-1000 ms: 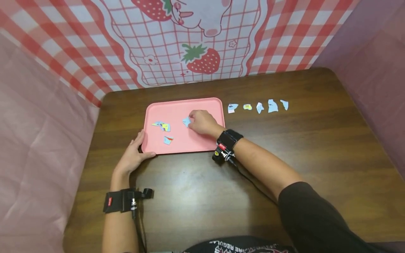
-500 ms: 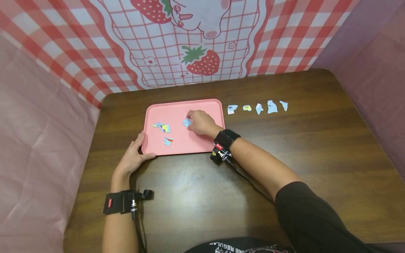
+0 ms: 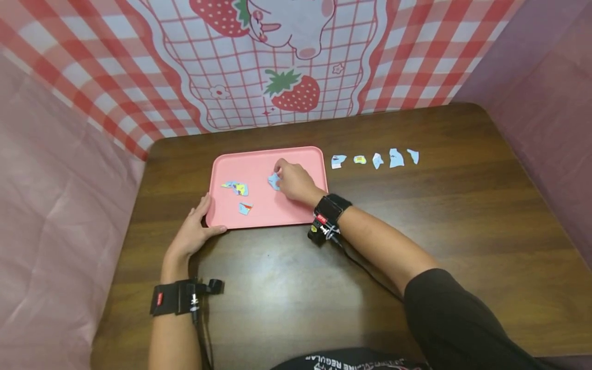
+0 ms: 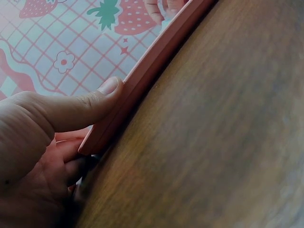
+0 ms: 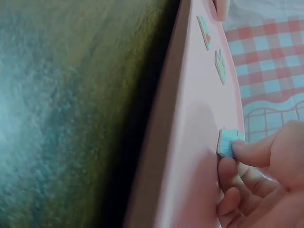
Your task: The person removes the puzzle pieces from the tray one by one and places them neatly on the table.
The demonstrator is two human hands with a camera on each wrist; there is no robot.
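The jagged light-blue piece [image 3: 273, 181] pinched by the right hand [image 3: 297, 182] is best slid flat, the pink rectangular tray [image 3: 256, 165] steadied by the uncurled left hand [image 3: 191, 231].

In the head view the person's right hand [image 3: 296, 181] covers one side of a small, irregular light-blue flat piece [image 3: 274, 181], and the prints on the row of five light-blue, white and yellow pieces [image 3: 396, 158] are too small to make out. The bottom edge cuts off the black short-sleeved shirt [image 3: 453, 308] and its white lettering; the top edge crops the white cartoon figure [image 3: 289, 23]. In the left wrist view, the fingers of the left hand [image 4: 42, 128] are partly hidden, and the pink round-cornered tray [image 4: 159, 52] runs out of frame. The brown wood-grain tabletop [image 4: 223, 128] blurs in both wrist views.
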